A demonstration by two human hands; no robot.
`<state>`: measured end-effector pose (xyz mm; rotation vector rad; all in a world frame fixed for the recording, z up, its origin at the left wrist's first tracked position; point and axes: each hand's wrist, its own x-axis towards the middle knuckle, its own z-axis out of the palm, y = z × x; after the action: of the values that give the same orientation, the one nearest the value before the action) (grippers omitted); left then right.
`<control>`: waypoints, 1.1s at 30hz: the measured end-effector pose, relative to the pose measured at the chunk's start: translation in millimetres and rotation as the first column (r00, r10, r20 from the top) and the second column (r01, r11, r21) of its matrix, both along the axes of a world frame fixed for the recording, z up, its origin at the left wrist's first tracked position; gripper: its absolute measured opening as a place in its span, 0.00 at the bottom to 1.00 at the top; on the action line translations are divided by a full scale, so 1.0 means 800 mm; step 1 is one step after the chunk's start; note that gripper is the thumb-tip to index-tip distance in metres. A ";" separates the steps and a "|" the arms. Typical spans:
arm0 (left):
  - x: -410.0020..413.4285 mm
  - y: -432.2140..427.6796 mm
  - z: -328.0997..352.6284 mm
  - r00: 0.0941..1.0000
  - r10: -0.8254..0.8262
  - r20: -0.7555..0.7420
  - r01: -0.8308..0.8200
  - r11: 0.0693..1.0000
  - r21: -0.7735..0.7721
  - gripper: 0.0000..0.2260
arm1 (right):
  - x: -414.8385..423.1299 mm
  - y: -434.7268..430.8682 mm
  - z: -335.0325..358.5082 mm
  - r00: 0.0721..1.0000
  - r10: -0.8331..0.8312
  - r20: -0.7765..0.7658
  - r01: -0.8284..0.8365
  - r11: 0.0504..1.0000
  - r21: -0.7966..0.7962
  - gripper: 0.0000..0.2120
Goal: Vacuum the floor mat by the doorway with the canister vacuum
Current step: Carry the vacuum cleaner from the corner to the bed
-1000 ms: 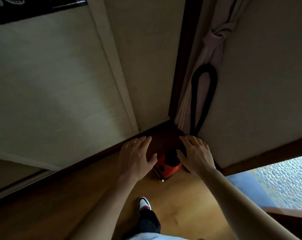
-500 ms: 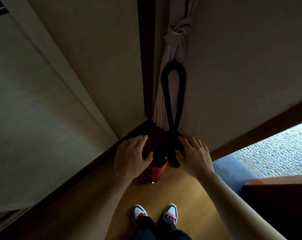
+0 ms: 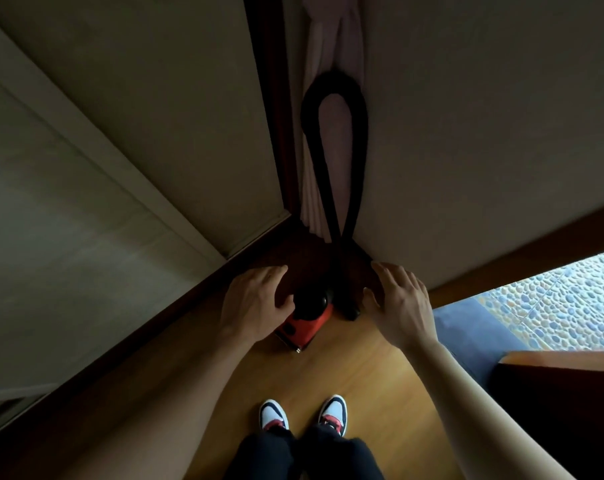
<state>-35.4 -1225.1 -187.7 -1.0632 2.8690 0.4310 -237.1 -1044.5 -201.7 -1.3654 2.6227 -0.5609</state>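
No wording, brand, number or sign is legible anywhere in this dim corner. The red casing of the canister vacuum (image 3: 305,327) carries a small dark oval mark, too blurred to read as text or a logo.

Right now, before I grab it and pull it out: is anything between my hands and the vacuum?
For the left hand, nothing visible; it is right at the red canister vacuum. The lower end of the black hose lies between the right hand and the canister.
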 end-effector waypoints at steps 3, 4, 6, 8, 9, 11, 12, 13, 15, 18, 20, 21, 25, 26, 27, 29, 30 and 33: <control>-0.013 0.004 -0.067 1.000 0.022 -0.010 -0.022 0.999 0.044 0.27 | -0.013 -0.005 -0.063 0.999 0.024 -0.023 -0.023 1.000 0.009 0.28; -0.019 0.006 -0.093 1.000 0.023 -0.018 -0.022 0.998 0.054 0.27 | -0.018 -0.008 -0.087 0.999 0.029 -0.034 -0.029 0.999 0.014 0.29; -0.029 0.008 -0.149 1.000 0.014 -0.025 -0.012 0.997 0.074 0.26 | -0.025 -0.017 -0.138 0.998 0.037 -0.046 -0.036 0.999 0.018 0.29; -0.038 0.008 -0.211 0.999 0.008 -0.033 -0.005 0.996 0.086 0.26 | -0.033 -0.028 -0.195 0.998 0.040 -0.051 -0.038 0.999 0.024 0.29; -0.043 0.006 -0.242 0.999 0.009 -0.044 -0.005 0.996 0.091 0.26 | -0.037 -0.034 -0.224 0.997 0.044 -0.056 -0.043 0.999 0.029 0.29; -0.050 0.001 -0.304 0.998 0.022 -0.062 -0.016 0.996 0.093 0.26 | -0.045 -0.045 -0.280 0.997 0.049 -0.065 -0.047 0.998 0.033 0.28; -0.054 -0.002 -0.334 0.997 0.030 -0.069 -0.023 0.996 0.088 0.26 | -0.050 -0.051 -0.307 0.996 0.051 -0.070 -0.049 0.998 0.035 0.27; -0.056 -0.003 -0.362 0.996 0.039 -0.075 -0.033 0.996 0.082 0.26 | -0.054 -0.057 -0.333 0.996 0.053 -0.073 -0.051 0.998 0.038 0.27; -0.064 -0.008 -0.414 0.994 0.049 -0.097 -0.043 0.997 0.062 0.25 | -0.065 -0.072 -0.381 0.996 0.044 -0.071 -0.042 0.999 0.033 0.27; -0.073 -0.015 -0.487 0.989 0.054 -0.138 -0.049 0.998 0.042 0.27 | -0.080 -0.097 -0.447 0.999 0.022 -0.046 -0.022 1.000 -0.011 0.29; -0.079 -0.020 -0.532 0.986 0.054 -0.158 -0.047 0.998 0.045 0.27 | -0.091 -0.112 -0.484 0.999 0.021 -0.044 -0.024 0.997 -0.072 0.30; -0.082 -0.023 -0.552 0.984 0.055 -0.169 -0.046 0.998 0.053 0.26 | -0.096 -0.120 -0.500 0.999 0.025 -0.046 -0.030 0.994 -0.104 0.30; -0.099 -0.034 -0.611 0.977 0.083 -0.196 -0.060 0.991 0.122 0.26 | -0.112 -0.157 -0.544 1.000 0.013 -0.024 -0.019 0.965 -0.263 0.33; -0.101 -0.038 -0.620 0.977 0.089 -0.192 -0.064 0.989 0.132 0.26 | -0.115 -0.167 -0.550 1.000 0.016 -0.010 -0.018 0.954 -0.299 0.33; -0.103 -0.041 -0.628 0.977 0.095 -0.192 -0.068 0.987 0.142 0.26 | -0.117 -0.175 -0.556 1.000 0.021 0.001 -0.020 0.944 -0.328 0.33; -0.103 -0.044 -0.640 0.971 0.109 -0.214 -0.079 0.986 0.144 0.24 | -0.123 -0.189 -0.570 0.998 0.036 0.044 -0.016 0.922 -0.386 0.32; -0.103 -0.044 -0.647 0.967 0.118 -0.226 -0.086 0.985 0.149 0.23 | -0.126 -0.195 -0.578 0.994 0.043 0.098 0.002 0.909 -0.418 0.31; -0.105 -0.046 -0.666 0.952 0.170 -0.253 -0.113 0.968 0.224 0.17 | -0.140 -0.209 -0.595 0.955 0.090 0.283 0.074 0.851 -0.520 0.31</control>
<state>-119.4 -1261.9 -720.9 -1.2656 2.8932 0.9322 -348.7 -1212.1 -677.7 -1.2749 2.2975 -1.4484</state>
